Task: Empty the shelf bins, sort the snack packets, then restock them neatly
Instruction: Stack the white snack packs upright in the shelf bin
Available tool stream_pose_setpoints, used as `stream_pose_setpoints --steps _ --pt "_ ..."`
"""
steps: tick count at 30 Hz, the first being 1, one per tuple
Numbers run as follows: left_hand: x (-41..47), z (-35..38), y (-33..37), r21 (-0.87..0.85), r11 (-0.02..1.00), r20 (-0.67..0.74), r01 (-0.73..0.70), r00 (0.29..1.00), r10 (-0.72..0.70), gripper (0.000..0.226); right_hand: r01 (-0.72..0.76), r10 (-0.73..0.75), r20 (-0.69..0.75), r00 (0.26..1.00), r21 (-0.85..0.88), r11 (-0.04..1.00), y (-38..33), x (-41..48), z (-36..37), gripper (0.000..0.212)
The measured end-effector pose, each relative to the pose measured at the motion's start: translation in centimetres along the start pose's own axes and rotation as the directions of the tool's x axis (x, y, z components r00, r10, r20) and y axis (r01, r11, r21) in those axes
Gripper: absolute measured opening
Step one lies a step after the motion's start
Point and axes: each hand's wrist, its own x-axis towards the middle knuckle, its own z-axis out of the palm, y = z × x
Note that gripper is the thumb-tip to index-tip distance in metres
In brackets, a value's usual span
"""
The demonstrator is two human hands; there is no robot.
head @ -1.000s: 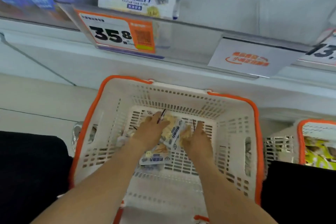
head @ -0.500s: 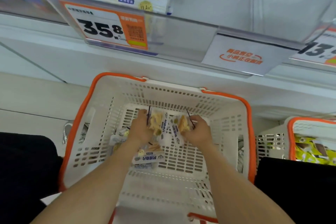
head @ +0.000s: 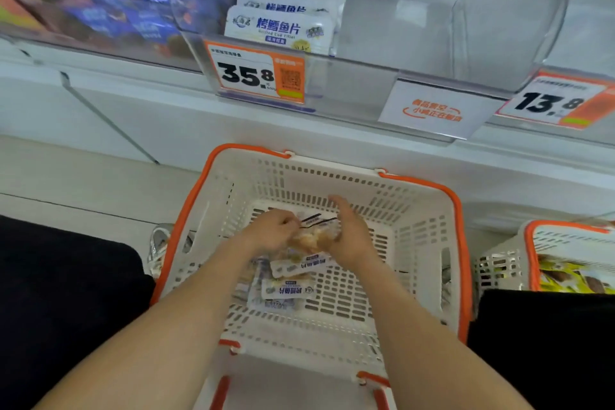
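where the packets are: a small bunch of held packets [head: 314, 236] sits between both hands, above the floor of the basket [head: 461, 243], toward its far wall. loose packets [head: 288, 289] lie flat on the basket floor, on the near side of the bunch.
left hand [head: 271, 233]: inside the basket, fingers curled round the bunch's left side, gripping it.
right hand [head: 352, 236]: inside the basket, pressed on the bunch's right side, fingers mostly straight and aimed at the basket's far wall. blurred, cannot tell if the thumb clamps.
shelf bin [head: 366, 86]: above and beyond the basket. a row of stocked packets [head: 279, 28] with the same white-blue print stands in its left part only.
price tag [head: 254, 75]: on the bin front, above the basket's far-left corner.
second basket [head: 532, 256]: just right of the basket, with yellow packets [head: 572, 276] inside.
done, by my read: bins emptied into baskets. sorting looks settled, with one kind per basket. restock of the white-blue kind is partly in.
left, by my read: square up this bunch, lift it to the bin beside the row, fetch the loose ones from the basket floor, then do the yellow kind.
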Motion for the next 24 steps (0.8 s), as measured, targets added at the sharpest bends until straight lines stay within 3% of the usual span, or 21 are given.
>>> stream_pose_setpoints --steps 1,4,6,7,10,11,13,15,16,17,18,21,24 --pt "-0.5 -0.3 -0.1 0.021 1.000 0.011 -0.010 1.000 0.009 0.034 -0.003 0.003 0.018 1.000 0.015 1.000 -0.2 -0.1 0.6 0.077" --pt "-0.9 -1.0 -1.2 0.116 0.993 0.047 0.000 0.999 -0.006 0.035 -0.080 0.073 0.103 0.992 0.062 0.995 -0.8 -0.2 1.9 0.054" --pt "-0.8 -1.3 -2.2 0.157 0.987 0.011 0.013 1.000 -0.015 0.032 -0.133 0.127 0.097 0.987 0.053 0.990 -0.9 0.1 2.8 0.056" --pt "-0.9 -1.6 -2.4 0.158 0.987 -0.018 0.034 0.999 -0.032 0.032 -0.185 0.182 0.090 0.979 0.027 0.982 -0.9 0.1 3.1 0.056" --pt "-1.1 -2.1 -3.8 0.132 0.981 -0.110 0.145 0.985 -0.131 0.032 -0.410 0.422 0.123 0.898 -0.116 0.905 0.3 -0.4 4.5 0.016" --pt "-1.3 -2.2 -4.0 0.104 0.977 -0.120 0.184 0.978 -0.171 0.033 -0.476 0.490 0.148 0.859 -0.120 0.871 1.0 -0.6 5.5 0.013" --pt "-1.0 -2.0 -4.8 0.043 0.969 -0.094 0.243 0.967 -0.238 0.041 -0.594 0.590 0.205 0.781 -0.050 0.803 1.5 -1.0 7.3 0.043" --pt "-0.6 -1.5 -5.6 0.011 0.961 -0.058 0.276 0.960 -0.275 0.045 -0.663 0.633 0.257 0.731 0.043 0.748 1.8 -0.7 9.3 0.106" --pt "-0.4 -1.2 -6.2 -0.014 0.957 -0.045 0.288 0.956 -0.289 0.045 -0.675 0.644 0.259 0.720 0.045 0.737 1.7 -0.6 9.9 0.125" --pt "-0.2 -0.9 -6.6 -0.050 0.955 -0.037 0.293 0.955 -0.295 0.045 -0.678 0.650 0.243 0.720 0.046 0.734 1.6 -0.6 10.3 0.129" --pt "-0.1 -0.6 -6.9 -0.095 0.950 -0.037 0.296 0.953 -0.300 0.045 -0.682 0.657 0.224 0.720 0.056 0.729 1.5 -0.5 10.5 0.121" --pt "0.1 -0.4 -7.2 -0.197 0.941 -0.060 0.274 0.955 -0.291 0.043 -0.679 0.622 0.274 0.733 0.245 0.692 2.3 0.4 10.4 0.050" --pt "0.4 -0.6 -6.6 -0.311 0.928 -0.106 0.205 0.963 -0.248 0.033 -0.695 0.643 0.264 0.719 0.297 0.655 3.1 1.4 7.7 0.038"
